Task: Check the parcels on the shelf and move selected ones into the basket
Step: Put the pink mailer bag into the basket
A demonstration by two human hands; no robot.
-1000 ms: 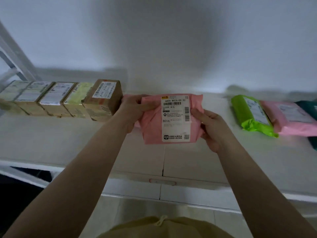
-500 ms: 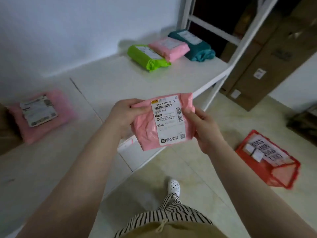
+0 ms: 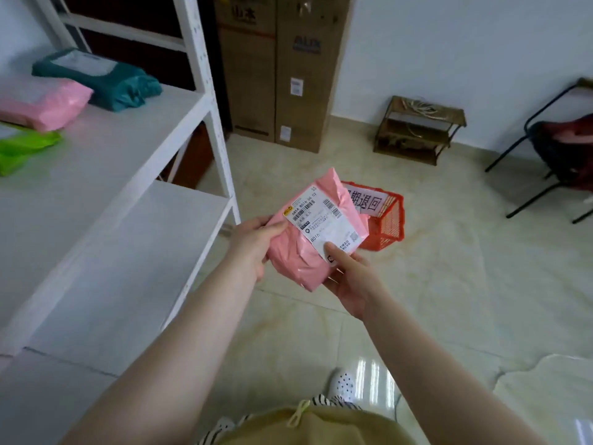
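Pink parcel (image 3: 316,234): gripped by left hand (image 3: 253,240) and right hand (image 3: 348,277), near red basket (image 3: 386,220).
Left: three parcels on shelf (image 3: 128,136).

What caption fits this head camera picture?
Both hands, left hand and right hand, hold a pink parcel above the red basket.

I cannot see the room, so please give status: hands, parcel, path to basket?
Left hand and right hand both hold the pink parcel. Parcel above floor, red basket just behind. Nothing between them.
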